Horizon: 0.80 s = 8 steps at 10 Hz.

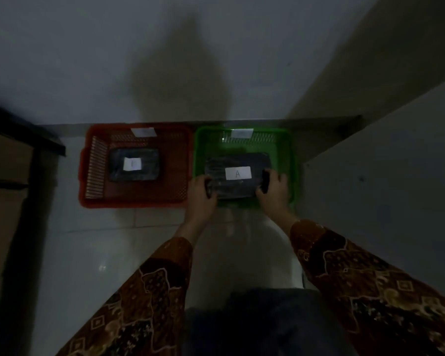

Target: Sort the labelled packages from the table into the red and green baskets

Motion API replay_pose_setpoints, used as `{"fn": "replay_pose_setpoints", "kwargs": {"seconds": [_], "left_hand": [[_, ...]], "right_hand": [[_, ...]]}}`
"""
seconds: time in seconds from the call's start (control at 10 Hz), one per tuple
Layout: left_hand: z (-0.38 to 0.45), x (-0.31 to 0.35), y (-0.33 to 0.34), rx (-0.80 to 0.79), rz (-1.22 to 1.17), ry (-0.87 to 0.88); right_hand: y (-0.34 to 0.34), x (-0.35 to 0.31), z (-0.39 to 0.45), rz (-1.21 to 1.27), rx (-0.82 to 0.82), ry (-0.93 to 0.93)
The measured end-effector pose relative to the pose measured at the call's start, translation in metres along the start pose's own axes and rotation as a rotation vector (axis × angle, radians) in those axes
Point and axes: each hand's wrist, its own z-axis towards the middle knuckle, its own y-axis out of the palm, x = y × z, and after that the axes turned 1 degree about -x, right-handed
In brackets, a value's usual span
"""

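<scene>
A red basket (93, 201) and a green basket (292, 155) stand side by side on the pale tiled floor against the wall. Inside the red one lies a black wrapped package (149, 173) with a white label whose letter I cannot read. A black wrapped package with a white label marked A (231, 187) is inside the green basket. My left hand (202, 194) grips its left end and my right hand (272, 190) grips its right end. Whether it rests on the basket bottom is unclear.
Each basket has a white paper tag on its far rim. A dark piece of furniture (23, 134) and a cardboard box (3, 201) stand at the left. A wall or panel (383, 176) closes the right side. The light is dim.
</scene>
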Motion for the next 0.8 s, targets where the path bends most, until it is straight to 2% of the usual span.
{"fn": "replay_pose_setpoints", "kwargs": {"seconds": [0.1,0.3,0.5,0.6,0.8], "left_hand": [[0.054,-0.034,0.035,-0.041,0.119,0.078],[0.114,-0.076,0.084,-0.129,0.208,0.208],[0.113,-0.082,0.084,-0.276,0.298,0.275],[0.081,-0.056,0.048,-0.295,0.392,0.257],[-0.017,0.045,-0.066,-0.153,0.891,0.203]], "right_hand": [[0.034,0.025,0.054,-0.077,-0.038,-0.007],[0.078,0.067,0.115,-0.110,-0.034,-0.027],[0.079,0.078,0.110,-0.153,-0.157,-0.119],[0.053,0.054,0.079,-0.216,-0.191,-0.116],[-0.031,-0.048,-0.013,-0.438,-0.303,-0.198]]}}
